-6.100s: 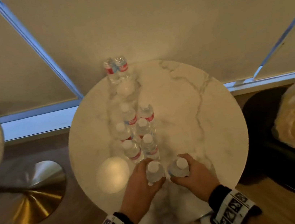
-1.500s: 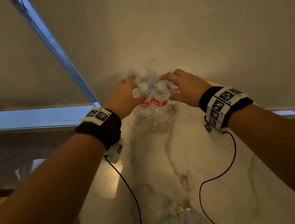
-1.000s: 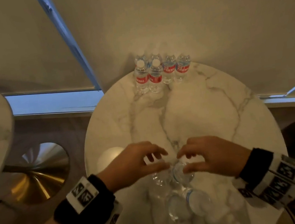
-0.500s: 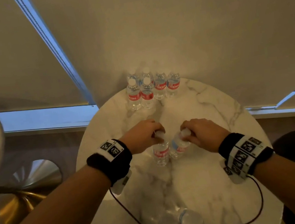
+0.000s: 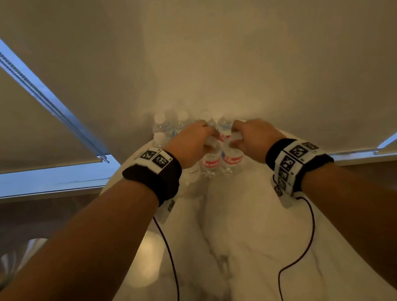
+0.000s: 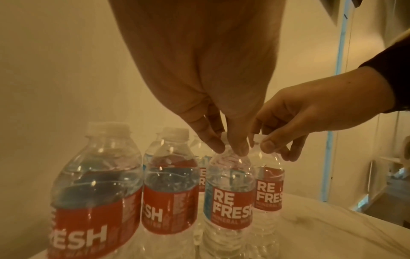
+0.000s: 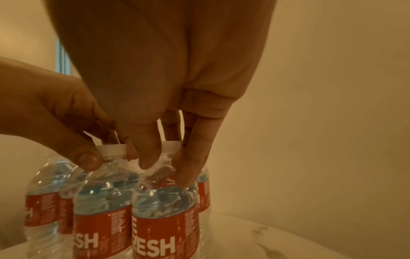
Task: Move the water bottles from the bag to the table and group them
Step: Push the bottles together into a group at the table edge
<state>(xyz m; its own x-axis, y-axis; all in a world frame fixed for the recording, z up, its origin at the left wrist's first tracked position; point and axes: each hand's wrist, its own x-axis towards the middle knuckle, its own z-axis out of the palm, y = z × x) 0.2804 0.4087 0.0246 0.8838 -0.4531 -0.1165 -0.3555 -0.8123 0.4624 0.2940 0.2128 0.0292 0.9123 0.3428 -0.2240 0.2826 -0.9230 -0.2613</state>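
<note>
Left-held bottle [image 6: 229,198]: upright on the marble table [image 5: 244,233] at the near edge of the bottle group [image 5: 171,126]; its long axis runs straight up and its base looks down on the top, though I cannot tell whether full weight is on it; red label facing the left wrist view
Right-held bottle [image 7: 165,215]: upright just beside the first, on its right, side walls touching or all but touching; another bottle stands close behind it
Relation that matters: each cap lies directly below its own fingertips, so the neck points up into the hand; my judgement is that the coming move is a straight upward release, not a sideways pull, since sideways drag would tip a tall narrow bottle into its neighbours
Group: several bottles standing at the far rim of the table against the blind [image 5: 253,40]; the two held ones form the front pair; exact count hidden by the hands
Left hand [image 5: 192,144]: fingers and thumb clamped round the cap and neck from above, tips pointing down; wrist raised, forearm stretched out over the table
Right hand [image 5: 252,139]: the same pinch from above on its own cap, thumb on the near side and fingers on the far side; it mirrors the left, knuckles nearly meeting
Nearer hand: neither; each is on its own bottle
Wrist bands [image 5: 154,170]: black with printed markers, cables trailing back over the marble
Bag: not in view
</note>
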